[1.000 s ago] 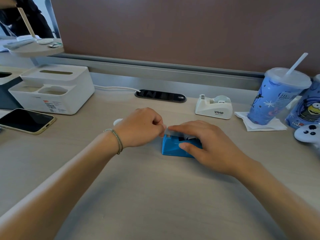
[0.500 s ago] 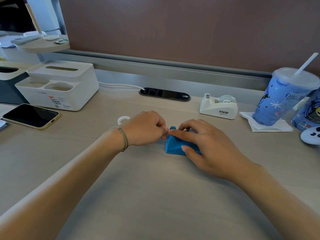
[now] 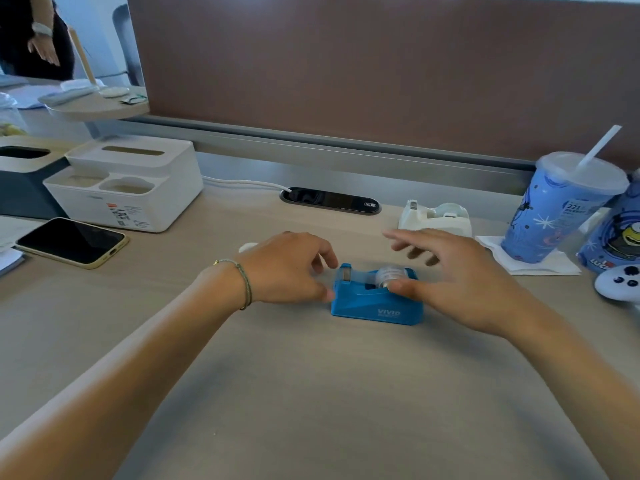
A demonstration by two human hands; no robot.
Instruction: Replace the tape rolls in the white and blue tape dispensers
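The blue tape dispenser (image 3: pixel 375 303) stands upright on the desk between my hands, with a clear tape roll (image 3: pixel 388 276) seated in it and a strip running to its cutter. My left hand (image 3: pixel 291 268) hovers at its left end, fingers loosely curled and holding nothing. My right hand (image 3: pixel 453 271) is open with fingers spread; its thumb touches the dispenser's right side by the roll. The white tape dispenser (image 3: pixel 434 218) stands behind, near the back rail, with a roll in it. A small white ring (image 3: pixel 247 247) peeks out behind my left wrist.
A white organiser box (image 3: pixel 128 188) and a phone (image 3: pixel 71 244) lie at the left. A blue cup with a straw (image 3: pixel 561 209) stands on a napkin at the right, beside a second cup and a white controller (image 3: pixel 620 282). A black power strip (image 3: pixel 330 200) sits at the back.
Both hands have lifted off the blue dispenser and opened; the right hand's fingers spread. The dispenser, covered and tilted before, now stands uncovered with the roll visible.
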